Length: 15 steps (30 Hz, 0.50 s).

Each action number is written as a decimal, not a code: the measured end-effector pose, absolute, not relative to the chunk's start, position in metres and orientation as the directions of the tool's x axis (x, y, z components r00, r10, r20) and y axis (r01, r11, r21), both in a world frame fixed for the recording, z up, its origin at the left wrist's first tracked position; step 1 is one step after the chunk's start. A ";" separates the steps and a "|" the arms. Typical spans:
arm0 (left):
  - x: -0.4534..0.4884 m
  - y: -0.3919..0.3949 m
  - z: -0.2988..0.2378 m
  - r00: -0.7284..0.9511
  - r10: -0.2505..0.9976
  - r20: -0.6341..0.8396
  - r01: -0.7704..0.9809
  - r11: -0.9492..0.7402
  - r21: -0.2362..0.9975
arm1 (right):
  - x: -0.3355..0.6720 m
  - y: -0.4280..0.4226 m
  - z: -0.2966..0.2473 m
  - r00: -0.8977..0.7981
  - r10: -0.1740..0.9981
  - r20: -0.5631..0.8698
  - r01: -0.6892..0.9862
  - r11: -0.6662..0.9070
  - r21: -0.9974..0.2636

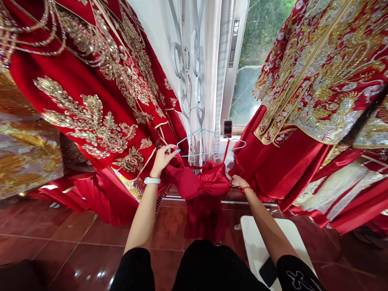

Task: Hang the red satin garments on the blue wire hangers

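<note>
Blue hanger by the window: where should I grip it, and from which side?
Grip the light-blue hanger at its neck, just below the metal hook, coming from the front: the neck stands clear of the red garment, while the left hand pinches the hanger's left end.

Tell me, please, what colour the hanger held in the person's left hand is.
The hanger is plain light blue, with no pattern; the head view shows it.

A glossy red satin garment hangs from a thin, smooth pale blue plastic hanger, beside a matt red cloth robe with raised gold beadwork, above polished dark red ceramic floor tiles.
</note>
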State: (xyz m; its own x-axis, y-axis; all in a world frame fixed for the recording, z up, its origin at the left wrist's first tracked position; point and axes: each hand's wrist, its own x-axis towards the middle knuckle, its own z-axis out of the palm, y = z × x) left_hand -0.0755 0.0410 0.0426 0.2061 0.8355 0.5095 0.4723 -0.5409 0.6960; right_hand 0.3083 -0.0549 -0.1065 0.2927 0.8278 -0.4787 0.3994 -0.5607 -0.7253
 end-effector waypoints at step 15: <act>-0.075 0.044 0.044 0.229 0.843 0.487 0.423 -0.537 0.730 | 0.385 -0.024 0.023 0.290 0.956 -0.045 -0.211 0.018 -0.977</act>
State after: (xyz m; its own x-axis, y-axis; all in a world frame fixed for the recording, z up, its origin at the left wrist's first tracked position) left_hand -0.0754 0.0437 0.0445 0.2289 0.8428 0.4871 0.4225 -0.5368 0.7303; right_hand 0.3848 -0.0244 0.0229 0.2902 0.9559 -0.0454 -0.2115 0.0177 -0.9772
